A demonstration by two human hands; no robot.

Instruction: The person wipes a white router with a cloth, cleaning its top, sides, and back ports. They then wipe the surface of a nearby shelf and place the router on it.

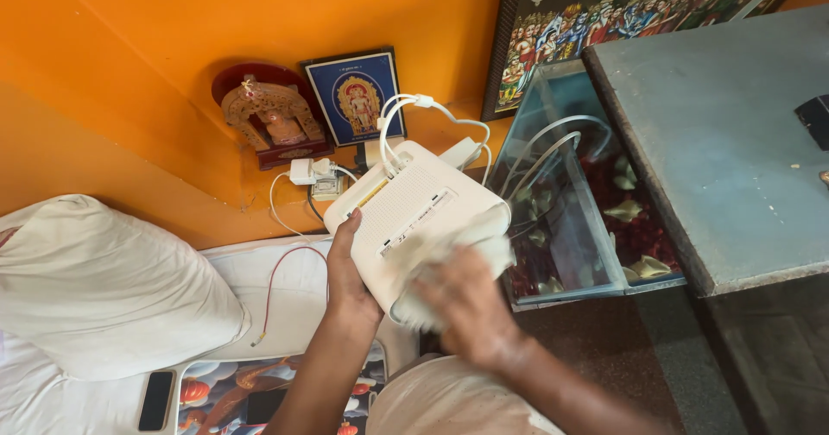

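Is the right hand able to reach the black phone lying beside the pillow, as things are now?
Probably not easily. The right hand presses a white cloth on the white router, and the left arm lies between it and the phone.

Taking the white router (414, 215) as landmark: behind it, white cables (406, 116), a plug adapter (304, 172) and two framed figures crowd the orange wall. Right of it the glass fish tank (570, 202) stands close. Left, the bed (285, 280) lies open up to the pillow (104, 288).
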